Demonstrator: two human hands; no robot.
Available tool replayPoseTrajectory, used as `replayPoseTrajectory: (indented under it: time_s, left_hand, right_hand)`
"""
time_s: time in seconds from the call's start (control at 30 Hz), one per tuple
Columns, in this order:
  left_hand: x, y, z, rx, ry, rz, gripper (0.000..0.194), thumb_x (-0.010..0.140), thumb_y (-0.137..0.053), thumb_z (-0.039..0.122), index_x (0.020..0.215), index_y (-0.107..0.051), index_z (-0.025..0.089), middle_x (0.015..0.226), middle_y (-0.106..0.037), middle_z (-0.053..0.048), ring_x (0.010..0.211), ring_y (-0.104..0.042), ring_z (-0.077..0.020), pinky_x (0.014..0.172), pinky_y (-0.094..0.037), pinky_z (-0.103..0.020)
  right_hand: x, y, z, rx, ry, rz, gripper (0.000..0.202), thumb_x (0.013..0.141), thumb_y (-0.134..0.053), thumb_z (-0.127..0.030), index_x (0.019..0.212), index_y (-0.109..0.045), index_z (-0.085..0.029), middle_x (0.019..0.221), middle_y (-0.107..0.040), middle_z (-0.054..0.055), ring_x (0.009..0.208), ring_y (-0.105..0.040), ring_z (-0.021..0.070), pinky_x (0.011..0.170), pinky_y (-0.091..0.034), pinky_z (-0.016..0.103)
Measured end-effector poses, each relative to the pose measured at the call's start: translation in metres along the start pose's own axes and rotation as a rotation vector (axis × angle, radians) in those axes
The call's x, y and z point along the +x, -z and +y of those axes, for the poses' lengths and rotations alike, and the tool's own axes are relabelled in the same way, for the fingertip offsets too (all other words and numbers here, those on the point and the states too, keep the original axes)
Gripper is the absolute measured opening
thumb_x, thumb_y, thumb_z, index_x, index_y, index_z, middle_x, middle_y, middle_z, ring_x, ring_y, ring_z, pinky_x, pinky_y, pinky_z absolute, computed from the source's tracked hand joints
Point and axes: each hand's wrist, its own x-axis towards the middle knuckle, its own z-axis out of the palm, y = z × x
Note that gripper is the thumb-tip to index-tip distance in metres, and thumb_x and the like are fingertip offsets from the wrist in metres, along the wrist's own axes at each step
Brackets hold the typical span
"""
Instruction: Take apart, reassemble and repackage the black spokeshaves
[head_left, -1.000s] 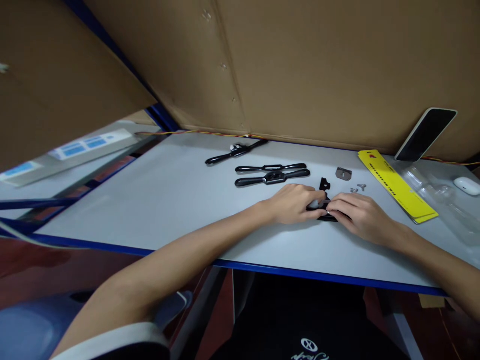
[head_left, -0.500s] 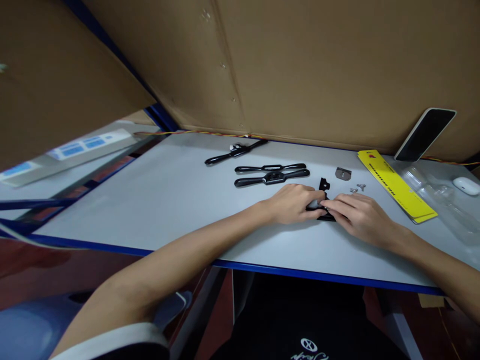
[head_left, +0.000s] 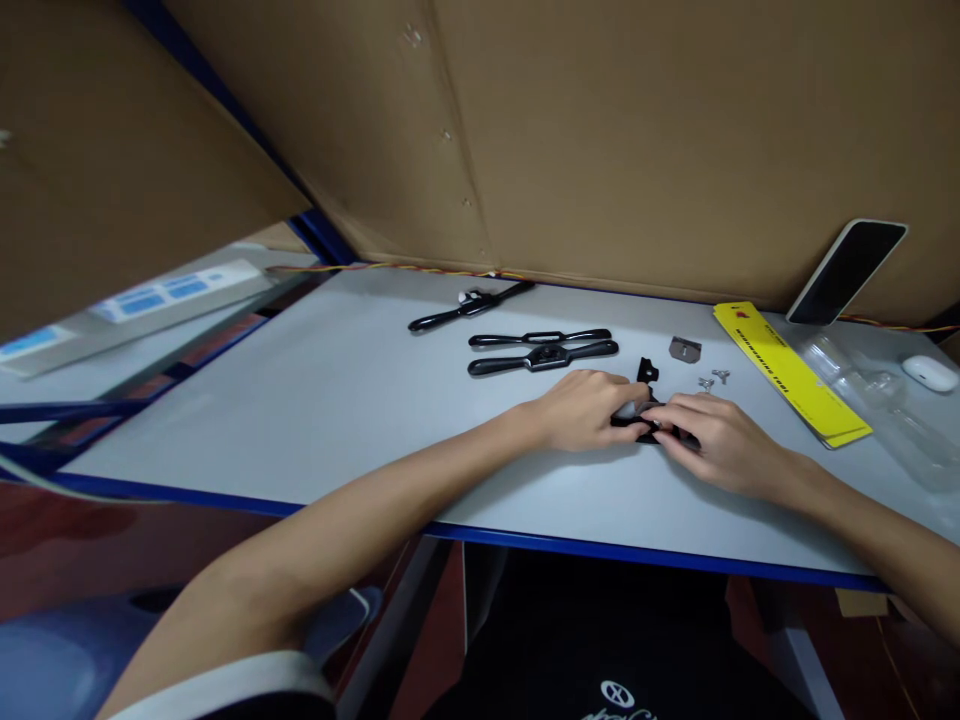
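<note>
Head camera view: a person seated at a pale grey table (head_left: 315, 400) with a blue edge works with both bare hands on a small black tool (head_left: 646, 428) lying flat on the tabletop, toward the right of centre. The left hand (head_left: 581, 408) rests on the table with its fingers curled together onto the tool's left end, where a pale part shows at the fingertips. The right hand (head_left: 712, 440) meets it from the other side, fingers closed over the tool's right end, so that most of the tool is hidden. Just beyond the hands stands a small black bracket (head_left: 646, 371), with a grey metal plate (head_left: 684, 349) and a few small silver screws (head_left: 714, 378) near it. Farther back lie two black double-handled tools (head_left: 544, 352) side by side, and behind them a third black tool (head_left: 469, 304) set at an angle. To the right are a yellow card (head_left: 791, 372), clear plastic packaging (head_left: 874, 395), a white earbud case (head_left: 930, 372), and a phone (head_left: 847, 270) leaning against the cardboard wall (head_left: 637, 130).
</note>
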Motion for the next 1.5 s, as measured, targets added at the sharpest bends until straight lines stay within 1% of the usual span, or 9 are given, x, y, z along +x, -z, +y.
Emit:
replayPoseTrajectory:
  time_s: [0.13, 0.3, 0.43, 0.57, 0.8, 1.03, 1.23, 1.4, 1.5]
  left_hand:
    - [0.0002, -0.0003, -0.0003, 0.009, -0.002, -0.009, 0.035, 0.095, -0.048, 0.049, 0.107, -0.064, 0.021, 0.086, -0.068, -0.004, 0.073, -0.060, -0.0195, 0.062, -0.037, -0.031]
    - [0.0000, -0.0004, -0.0002, 0.009, 0.000, -0.007, 0.034, 0.095, -0.048, 0.049, 0.104, -0.064, 0.021, 0.086, -0.068, -0.003, 0.072, -0.059, -0.0190, 0.061, -0.035, -0.030]
    - [0.0000, 0.0002, -0.0003, 0.004, 0.001, -0.009, 0.036, 0.096, -0.047, 0.052, 0.103, -0.063, 0.020, 0.084, -0.067, -0.003, 0.072, -0.059, -0.0193, 0.061, -0.034, -0.030]
    - [0.0002, 0.0008, -0.0002, 0.009, -0.003, -0.013, 0.034, 0.095, -0.047, 0.050, 0.103, -0.062, 0.021, 0.084, -0.066, -0.003, 0.071, -0.059, -0.0195, 0.061, -0.034, -0.031]
    - [0.0002, 0.0012, 0.0005, -0.002, -0.001, -0.012, 0.033, 0.095, -0.047, 0.049, 0.099, -0.061, 0.021, 0.083, -0.065, -0.003, 0.071, -0.057, -0.0189, 0.061, -0.033, -0.031]
    - [0.0011, 0.0018, 0.0013, 0.002, 0.000, -0.017, 0.032, 0.095, -0.046, 0.049, 0.095, -0.061, 0.020, 0.083, -0.066, -0.003, 0.072, -0.059, -0.0193, 0.061, -0.034, -0.031]
    - [0.0005, 0.0005, 0.0005, 0.004, 0.012, -0.011, 0.032, 0.093, -0.049, 0.046, 0.103, -0.063, 0.020, 0.086, -0.067, -0.003, 0.073, -0.060, -0.0196, 0.062, -0.036, -0.031]
    - [0.0003, -0.0009, -0.0007, 0.009, 0.005, -0.012, 0.034, 0.093, -0.049, 0.048, 0.105, -0.063, 0.020, 0.085, -0.066, -0.003, 0.072, -0.058, -0.0193, 0.061, -0.034, -0.031]
    - [0.0004, -0.0007, -0.0007, 0.009, 0.004, -0.012, 0.034, 0.093, -0.048, 0.049, 0.104, -0.063, 0.020, 0.085, -0.066, -0.003, 0.071, -0.057, -0.0192, 0.061, -0.033, -0.031]
  right_hand:
    - [-0.0016, 0.0026, 0.0031, 0.000, -0.022, -0.010, 0.028, 0.103, -0.047, -0.021, 0.116, -0.072, -0.018, 0.094, -0.072, 0.008, 0.081, -0.067, 0.0198, 0.074, -0.053, 0.036]
    - [-0.0011, 0.0021, 0.0088, -0.131, 0.030, 0.092, 0.026, 0.103, -0.052, -0.024, 0.091, -0.074, -0.017, 0.085, -0.071, 0.007, 0.075, -0.065, 0.0190, 0.071, -0.050, 0.035]
    - [-0.0012, 0.0030, 0.0085, -0.188, 0.062, 0.093, 0.026, 0.101, -0.053, -0.025, 0.082, -0.070, -0.018, 0.079, -0.068, 0.006, 0.071, -0.062, 0.0182, 0.068, -0.047, 0.034]
    - [-0.0021, 0.0037, 0.0054, -0.140, 0.087, 0.054, 0.024, 0.099, -0.054, -0.026, 0.084, -0.071, -0.019, 0.079, -0.067, 0.005, 0.069, -0.060, 0.0175, 0.068, -0.044, 0.034]
    - [-0.0042, 0.0034, 0.0087, -0.116, 0.135, 0.035, 0.027, 0.096, -0.050, -0.017, 0.108, -0.075, -0.019, 0.088, -0.069, 0.006, 0.072, -0.058, 0.0173, 0.071, -0.043, 0.033]
    - [-0.0038, 0.0062, 0.0081, -0.228, 0.161, 0.036, 0.028, 0.094, -0.049, -0.015, 0.104, -0.075, -0.017, 0.084, -0.066, 0.006, 0.067, -0.053, 0.0171, 0.069, -0.038, 0.033]
    - [-0.0035, 0.0049, 0.0088, -0.240, 0.156, 0.036, 0.033, 0.095, -0.048, -0.015, 0.118, -0.072, -0.017, 0.083, -0.066, 0.005, 0.064, -0.051, 0.0165, 0.071, -0.038, 0.033]
    - [-0.0023, 0.0075, 0.0072, -0.248, 0.101, 0.068, 0.024, 0.094, -0.052, -0.020, 0.100, -0.074, -0.015, 0.078, -0.065, 0.005, 0.064, -0.052, 0.0169, 0.068, -0.038, 0.033]
    - [-0.0014, 0.0085, 0.0051, -0.260, 0.102, 0.084, 0.023, 0.094, -0.052, -0.022, 0.095, -0.074, -0.016, 0.076, -0.064, 0.005, 0.063, -0.053, 0.0165, 0.066, -0.038, 0.032]
